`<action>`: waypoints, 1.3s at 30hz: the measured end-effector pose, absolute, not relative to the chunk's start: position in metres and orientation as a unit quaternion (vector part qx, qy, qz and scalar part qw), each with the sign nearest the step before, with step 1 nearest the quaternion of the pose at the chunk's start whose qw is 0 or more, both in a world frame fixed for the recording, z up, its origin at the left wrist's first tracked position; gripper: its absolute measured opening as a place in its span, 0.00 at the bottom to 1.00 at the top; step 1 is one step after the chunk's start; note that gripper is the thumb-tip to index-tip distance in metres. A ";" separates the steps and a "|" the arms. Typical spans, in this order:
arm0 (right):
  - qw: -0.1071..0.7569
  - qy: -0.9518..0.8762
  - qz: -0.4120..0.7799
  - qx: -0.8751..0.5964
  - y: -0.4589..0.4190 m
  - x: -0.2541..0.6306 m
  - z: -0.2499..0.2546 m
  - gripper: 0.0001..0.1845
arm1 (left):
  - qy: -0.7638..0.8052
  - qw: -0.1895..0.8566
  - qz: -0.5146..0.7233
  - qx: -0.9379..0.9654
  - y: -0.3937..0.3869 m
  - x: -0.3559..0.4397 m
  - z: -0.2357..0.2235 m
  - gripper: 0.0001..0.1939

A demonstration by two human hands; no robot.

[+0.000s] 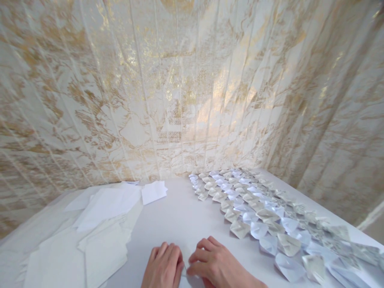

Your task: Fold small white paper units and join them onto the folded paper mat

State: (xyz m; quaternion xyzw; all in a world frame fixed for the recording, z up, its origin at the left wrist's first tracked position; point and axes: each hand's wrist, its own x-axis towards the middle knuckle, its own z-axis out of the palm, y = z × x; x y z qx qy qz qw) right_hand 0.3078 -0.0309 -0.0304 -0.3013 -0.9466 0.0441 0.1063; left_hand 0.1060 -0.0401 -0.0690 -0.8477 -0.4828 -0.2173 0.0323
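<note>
My left hand and my right hand rest side by side at the near edge of a white table. Their fingers are curled down and pinch a small white sheet of paper between them, pressing it onto the tabletop. Most of that sheet is hidden under the fingers. A loose pile of flat white paper sheets lies to the left of my left hand. To the right of my right hand, several folded white paper pieces lie in overlapping rows.
A cream and gold patterned curtain hangs close behind the table and along its right side. One small white sheet lies apart near the back. The rows of folded pieces run to the far right edge.
</note>
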 end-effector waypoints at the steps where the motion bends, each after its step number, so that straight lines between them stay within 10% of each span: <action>1: 0.110 -0.947 0.039 -0.298 -0.031 0.308 -0.031 0.08 | -0.484 0.030 -0.217 -0.847 -0.040 0.107 -0.070 0.11; 39: 0.282 -0.904 -0.189 -0.259 -0.030 0.286 -0.074 0.12 | -0.514 -0.025 -0.253 -0.819 -0.033 0.098 -0.067 0.13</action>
